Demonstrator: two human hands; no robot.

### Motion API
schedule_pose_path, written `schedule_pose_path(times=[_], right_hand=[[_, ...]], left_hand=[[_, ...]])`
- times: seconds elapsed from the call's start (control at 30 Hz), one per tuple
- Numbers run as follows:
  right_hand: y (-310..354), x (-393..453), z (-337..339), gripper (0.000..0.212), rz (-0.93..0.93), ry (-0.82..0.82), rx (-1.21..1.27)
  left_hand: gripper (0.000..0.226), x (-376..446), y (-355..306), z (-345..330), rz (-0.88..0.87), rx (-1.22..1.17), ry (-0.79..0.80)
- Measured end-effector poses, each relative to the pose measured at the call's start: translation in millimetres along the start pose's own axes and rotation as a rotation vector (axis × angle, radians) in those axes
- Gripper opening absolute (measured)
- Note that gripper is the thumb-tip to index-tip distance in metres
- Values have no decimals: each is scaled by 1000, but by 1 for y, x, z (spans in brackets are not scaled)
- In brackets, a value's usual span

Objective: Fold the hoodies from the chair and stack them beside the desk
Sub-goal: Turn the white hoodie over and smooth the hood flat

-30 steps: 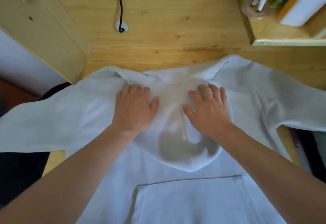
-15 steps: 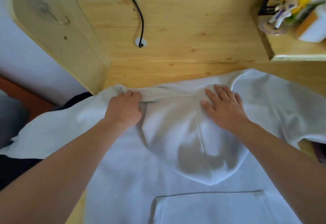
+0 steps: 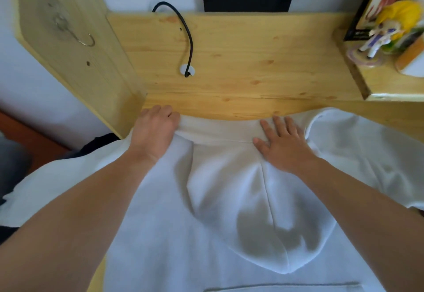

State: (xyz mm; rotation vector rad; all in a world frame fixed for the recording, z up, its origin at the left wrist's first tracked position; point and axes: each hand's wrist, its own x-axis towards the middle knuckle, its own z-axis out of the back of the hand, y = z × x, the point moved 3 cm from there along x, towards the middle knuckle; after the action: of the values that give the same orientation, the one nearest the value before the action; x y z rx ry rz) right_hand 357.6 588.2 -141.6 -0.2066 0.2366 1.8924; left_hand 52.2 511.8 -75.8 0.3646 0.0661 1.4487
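While the white hoodie (image 3: 160, 234) lies front-up on the wooden desk (image 3: 241, 66), its hood (image 3: 241, 199) is folded down flat over the chest, with the tip pointing to 6 o'clock. The pocket edge shows at the very bottom. One sleeve hangs off the desk toward 9 o'clock and the other spreads out toward 3 o'clock.

A moment ago both hands sat close together on the hood. Now they have slid apart along the neck edge. This looks like smoothing the top flat, so the folding of the sleeves has probably not begun yet.

The left hand (image 3: 153, 131) is at the neck corner near 11 o'clock. Its fingers are curled and seem to pinch the edge of the cloth. The right hand (image 3: 282, 144) lies flat at about 1 o'clock, fingers straight and spread, pressing the cloth down and holding nothing. Both arms reach up from the bottom corners.

Farther out, a black cable (image 3: 187, 39) goes into a hole at 12 o'clock. A small toy figure (image 3: 378, 36) stands on a shelf at 2 o'clock.
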Motion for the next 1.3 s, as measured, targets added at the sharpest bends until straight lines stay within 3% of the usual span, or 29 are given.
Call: schedule_pose_path(times=[0.13,0.33,0.4,0.47,0.57,0.67,0.73,0.97,1.07,1.2,1.3], right_hand=[[1,5,2,77,-76,37,26],[0,11,15,59,-52,101,165],[-3,8,29,57,-25,-36,285],[-7,4,33,62,-47,-167,175],[-23,0,16,67,-210,-47,40],[-47,5,10,72,-278,12,120],[-59,13,15,73,-266,41,116],[-66,-31,1,74,-349,31,150],[-78,-12,6,68,-246,17,138],[-82,12,19,64,-193,-7,128],[-57,-35,22,64,-185,-237,234]], left_hand=[[29,-17,2,-33,-126,97,149],[36,-13,-7,-9,159,153,513],[45,1,-35,11,196,0,377],[56,8,-71,17,219,-308,244],[64,-5,-104,-11,387,-473,484],[71,-22,-106,-38,525,-462,430],[73,-21,-103,-44,512,-474,372],[71,-12,-94,-40,432,-440,442],[68,-23,-104,-25,432,-308,465],[60,-38,-147,15,230,-356,138],[60,-60,-196,28,84,-477,154]])
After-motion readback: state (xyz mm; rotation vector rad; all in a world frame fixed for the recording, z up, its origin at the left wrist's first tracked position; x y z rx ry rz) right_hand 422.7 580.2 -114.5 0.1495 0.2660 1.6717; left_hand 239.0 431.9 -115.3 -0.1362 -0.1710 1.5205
